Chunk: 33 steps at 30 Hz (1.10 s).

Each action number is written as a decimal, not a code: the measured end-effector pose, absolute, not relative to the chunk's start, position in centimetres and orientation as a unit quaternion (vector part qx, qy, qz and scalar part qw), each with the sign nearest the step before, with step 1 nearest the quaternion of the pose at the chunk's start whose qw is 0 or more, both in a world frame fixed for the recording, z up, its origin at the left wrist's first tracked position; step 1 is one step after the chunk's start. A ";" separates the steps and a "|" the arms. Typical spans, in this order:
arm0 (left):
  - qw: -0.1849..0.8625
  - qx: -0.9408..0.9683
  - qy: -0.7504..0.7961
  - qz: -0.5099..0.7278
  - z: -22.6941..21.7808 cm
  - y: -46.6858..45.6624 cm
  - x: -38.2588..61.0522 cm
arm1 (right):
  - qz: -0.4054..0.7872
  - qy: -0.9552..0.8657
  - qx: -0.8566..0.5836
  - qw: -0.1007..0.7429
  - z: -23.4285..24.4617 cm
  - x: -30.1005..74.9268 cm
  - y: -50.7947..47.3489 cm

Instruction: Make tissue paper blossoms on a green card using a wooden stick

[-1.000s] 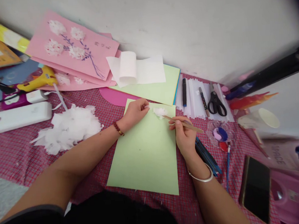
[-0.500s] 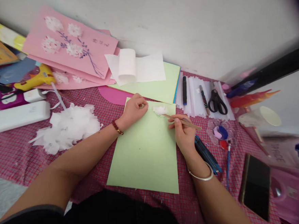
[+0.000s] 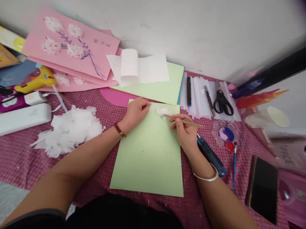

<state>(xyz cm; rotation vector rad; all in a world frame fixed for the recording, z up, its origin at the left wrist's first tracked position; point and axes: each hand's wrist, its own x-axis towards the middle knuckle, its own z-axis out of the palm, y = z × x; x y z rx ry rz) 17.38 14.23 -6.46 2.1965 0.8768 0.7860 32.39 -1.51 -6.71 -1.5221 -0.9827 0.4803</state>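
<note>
A fluffy white tissue-like tuft (image 3: 163,111) sits at 1 o'clock on a pale green rectangular paper sheet (image 3: 146,163). The tip of a flat light-brown wooden stick (image 3: 196,124) is at its lower edge; whether it presses there is too small to tell.

The right hand (image 3: 186,133), at 2 to 3 o'clock, has its grip closed on the stick, pen-fashion, probably for fine control of the tip. The left hand (image 3: 136,111) lies at 11 o'clock over the sheet's edge, seemingly steadying it; its fingers curl in, but I cannot tell whether the grip is fully closed or holds anything.

Around them on the bench, spread with red checked cloth (image 3: 11,155), a ruffled white paper heap (image 3: 74,132) lies at 9 to 10 o'clock, close by the left forearm, and a yellow glue gun (image 3: 44,78) at 10. At 12, a loose white paper roll (image 3: 129,65) partly covers another pale green sheet (image 3: 167,89). At 2, black-handled scissors (image 3: 223,104) rest on white strips (image 3: 197,97). A long dark-blue and black object (image 3: 210,154), beside the right wrist at 3 to 4, crowds that arm; beyond it a blue-handled brush (image 3: 234,168) leans on a clear scalloped palette (image 3: 236,131).
</note>
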 end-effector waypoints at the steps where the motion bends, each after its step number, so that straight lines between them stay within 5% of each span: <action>1: 0.323 0.831 0.338 0.301 -6.5 14.2 17.4 | 0.209 -0.421 -0.653 0.593 -6.7 32.4 -1.4; 16: 0.353 0.812 0.347 0.310 -6.7 14.3 17.4 | 0.201 -0.327 -0.639 0.667 -6.3 32.6 -2.5; 26: 0.361 0.795 0.348 0.342 -6.1 14.0 17.5 | 0.195 -0.389 -0.663 0.610 -6.3 32.3 -2.1; 30: 0.305 0.810 0.307 0.395 -5.3 12.6 17.8 | 0.197 -0.374 -0.658 0.623 -6.6 32.5 -2.1; 33: 0.225 0.904 0.203 0.300 -5.3 11.5 18.2 | 0.198 -0.370 -0.659 0.624 -6.8 32.6 -2.1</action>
